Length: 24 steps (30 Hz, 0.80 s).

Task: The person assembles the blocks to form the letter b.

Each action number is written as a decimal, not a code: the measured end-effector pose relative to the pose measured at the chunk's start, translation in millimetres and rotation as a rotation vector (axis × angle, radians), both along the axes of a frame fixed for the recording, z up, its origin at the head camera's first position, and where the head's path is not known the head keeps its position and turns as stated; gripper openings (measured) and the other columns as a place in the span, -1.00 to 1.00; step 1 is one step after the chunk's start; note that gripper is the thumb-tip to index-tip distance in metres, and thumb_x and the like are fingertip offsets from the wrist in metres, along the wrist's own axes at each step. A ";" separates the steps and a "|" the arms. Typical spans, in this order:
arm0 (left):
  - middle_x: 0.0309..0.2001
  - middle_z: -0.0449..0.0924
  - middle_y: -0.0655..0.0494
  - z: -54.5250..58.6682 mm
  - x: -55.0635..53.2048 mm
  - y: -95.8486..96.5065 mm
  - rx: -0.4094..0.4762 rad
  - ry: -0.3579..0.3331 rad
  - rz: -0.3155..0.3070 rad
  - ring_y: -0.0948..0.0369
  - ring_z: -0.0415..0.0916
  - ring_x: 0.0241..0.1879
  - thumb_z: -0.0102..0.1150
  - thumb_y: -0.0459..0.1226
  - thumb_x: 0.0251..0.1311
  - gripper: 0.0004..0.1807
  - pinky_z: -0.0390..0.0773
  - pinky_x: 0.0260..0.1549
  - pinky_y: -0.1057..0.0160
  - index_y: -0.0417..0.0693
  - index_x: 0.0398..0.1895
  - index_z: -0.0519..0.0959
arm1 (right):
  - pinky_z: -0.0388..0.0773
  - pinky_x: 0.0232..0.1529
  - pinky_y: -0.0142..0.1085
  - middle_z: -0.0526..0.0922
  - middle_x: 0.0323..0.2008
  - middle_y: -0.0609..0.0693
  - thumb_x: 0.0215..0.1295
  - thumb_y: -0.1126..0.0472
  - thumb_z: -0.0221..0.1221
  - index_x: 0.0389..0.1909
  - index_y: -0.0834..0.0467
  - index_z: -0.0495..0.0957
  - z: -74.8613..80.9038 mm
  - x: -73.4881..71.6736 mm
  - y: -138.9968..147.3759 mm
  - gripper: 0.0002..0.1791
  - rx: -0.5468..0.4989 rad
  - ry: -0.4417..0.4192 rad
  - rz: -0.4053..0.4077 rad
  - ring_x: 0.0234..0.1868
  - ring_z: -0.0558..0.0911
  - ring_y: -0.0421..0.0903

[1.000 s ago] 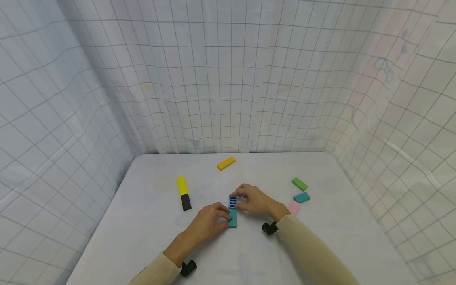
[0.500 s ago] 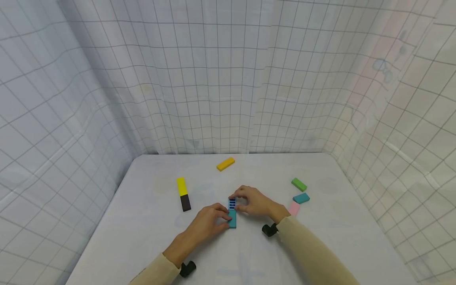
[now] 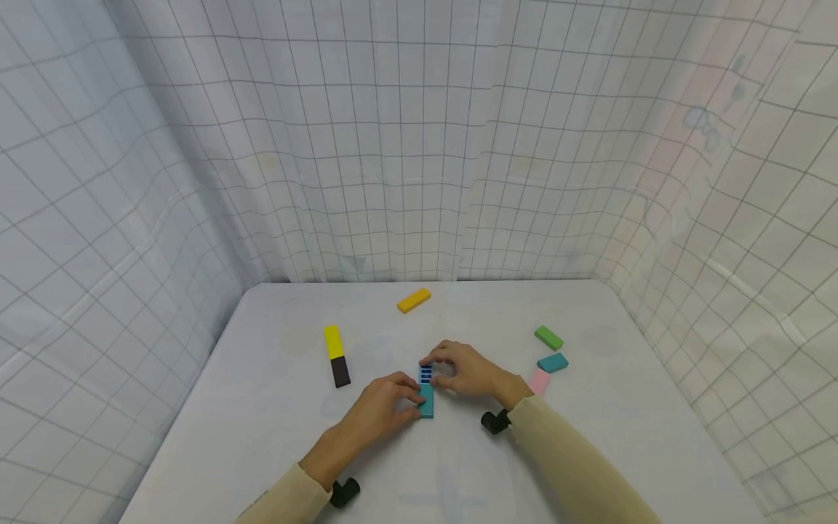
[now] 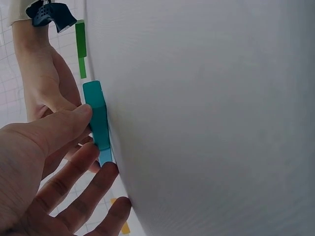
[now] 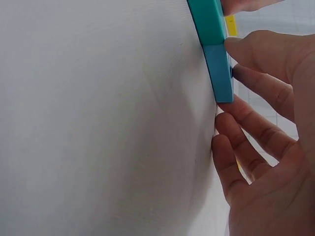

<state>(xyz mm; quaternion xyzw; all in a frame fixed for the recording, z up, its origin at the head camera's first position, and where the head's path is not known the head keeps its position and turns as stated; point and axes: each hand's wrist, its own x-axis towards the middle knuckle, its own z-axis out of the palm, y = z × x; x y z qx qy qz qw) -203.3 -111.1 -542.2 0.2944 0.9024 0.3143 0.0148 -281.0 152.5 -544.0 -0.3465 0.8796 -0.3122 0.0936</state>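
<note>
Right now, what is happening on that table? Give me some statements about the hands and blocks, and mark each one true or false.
1. The left hand grips a teal block and the right hand a striped blue block. True.
2. Those two blocks lie well apart. False: they meet end to end.
3. The bright yellow block meets the black block end to end. True.
4. The pink block lies left of the black block. False: it lies right of both hands.
5. The orange block lies farther off than both hands. True.
</note>
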 end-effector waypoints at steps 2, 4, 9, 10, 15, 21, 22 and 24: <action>0.20 0.87 -0.03 0.3 -0.1 0.0 0.001 -0.002 -0.001 -0.05 0.84 0.25 0.66 -0.33 0.39 -0.80 0.81 0.38 -0.22 -0.13 0.03 0.96 | 0.68 0.56 0.11 0.77 0.35 -0.02 0.66 0.13 0.43 0.46 0.01 0.76 0.3 0.1 -0.2 -0.56 0.002 -0.006 -0.003 0.41 0.71 0.00; 0.20 0.87 -0.04 0.8 0.0 0.2 0.003 -0.003 -0.001 -0.06 0.84 0.25 0.66 -0.34 0.39 -0.80 0.81 0.38 -0.22 -0.14 0.03 0.96 | 0.67 0.57 0.11 0.76 0.36 -0.03 0.66 0.13 0.43 0.46 0.01 0.76 0.4 0.2 -0.2 -0.56 0.003 -0.008 -0.005 0.42 0.71 0.00; 0.20 0.88 -0.03 0.0 0.2 1.0 0.005 0.005 0.006 -0.05 0.84 0.24 0.67 -0.34 0.38 -0.81 0.81 0.36 -0.21 -0.13 0.01 0.96 | 0.68 0.56 0.11 0.77 0.36 -0.03 0.66 0.11 0.43 0.46 0.01 0.76 -0.3 -0.1 0.0 -0.56 0.007 -0.001 -0.005 0.41 0.71 0.01; 0.20 0.88 -0.03 -0.4 0.1 1.1 0.004 0.007 0.007 -0.05 0.84 0.24 0.67 -0.34 0.38 -0.81 0.82 0.36 -0.21 -0.13 0.01 0.96 | 0.68 0.56 0.11 0.77 0.36 -0.03 0.66 0.11 0.43 0.47 0.01 0.76 -0.4 -0.3 0.0 -0.56 0.008 0.001 -0.004 0.42 0.71 0.01; 0.20 0.88 -0.02 -1.6 0.3 1.3 0.001 0.002 0.016 -0.05 0.84 0.24 0.68 -0.32 0.38 -0.81 0.82 0.36 -0.21 -0.13 0.01 0.96 | 0.67 0.57 0.14 0.76 0.37 0.01 0.64 0.13 0.45 0.48 0.03 0.75 0.7 0.1 0.7 -0.53 0.010 0.001 0.006 0.43 0.71 0.03; 0.20 0.87 -0.03 -1.9 0.0 1.0 0.009 -0.003 0.013 -0.06 0.84 0.24 0.68 -0.33 0.38 -0.80 0.82 0.35 -0.21 -0.14 0.01 0.96 | 0.66 0.59 0.17 0.75 0.38 0.03 0.62 0.11 0.47 0.47 0.05 0.75 2.1 2.3 1.2 -0.52 -0.002 -0.004 0.010 0.45 0.70 0.08; 0.20 0.87 -0.03 -1.7 0.1 1.0 0.011 -0.001 0.012 -0.06 0.85 0.24 0.68 -0.33 0.37 -0.80 0.82 0.35 -0.21 -0.14 0.01 0.96 | 0.65 0.60 0.18 0.74 0.38 0.03 0.61 0.11 0.47 0.47 0.05 0.76 1.9 2.4 1.3 -0.52 -0.006 -0.005 0.008 0.46 0.69 0.08; 0.19 0.87 -0.03 -1.5 0.3 1.1 0.013 0.001 0.012 -0.06 0.85 0.23 0.68 -0.33 0.37 -0.80 0.83 0.34 -0.21 -0.14 0.01 0.96 | 0.65 0.61 0.19 0.72 0.38 0.05 0.60 0.11 0.49 0.45 0.07 0.76 -0.2 2.6 1.2 -0.52 -0.021 0.001 0.006 0.46 0.69 0.10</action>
